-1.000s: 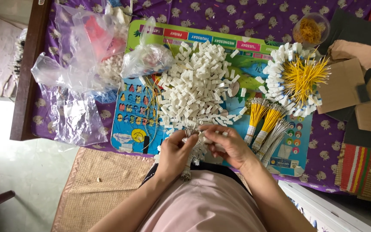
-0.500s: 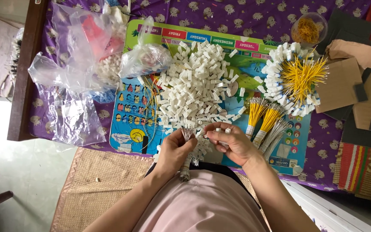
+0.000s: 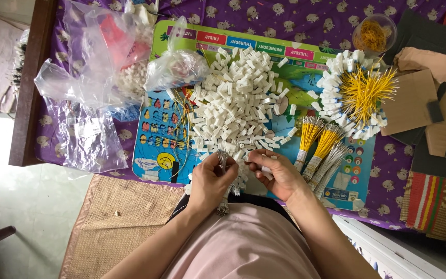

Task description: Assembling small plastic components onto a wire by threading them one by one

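Note:
My left hand [image 3: 210,181] grips a thin bundle of silvery wires [image 3: 223,161] that runs from above the fingers down to below the wrist. My right hand [image 3: 277,173] pinches a small white plastic connector [image 3: 265,170] close to the bundle's upper end. Both hands work at the near edge of a big heap of white plastic connectors [image 3: 238,101], which lies on a colourful printed board [image 3: 156,139].
A ring of finished connectors with yellow wires [image 3: 357,93] lies at the right, with bundled yellow and silver wires [image 3: 318,142] below it. Clear plastic bags [image 3: 94,88] sit at the left, a small bowl [image 3: 372,32] and cardboard pieces [image 3: 414,98] at the far right. A woven mat [image 3: 114,222] covers the floor.
Both hands stay at the heap's near edge. The right hand has shifted slightly and now pinches a white connector next to the wire bundle.

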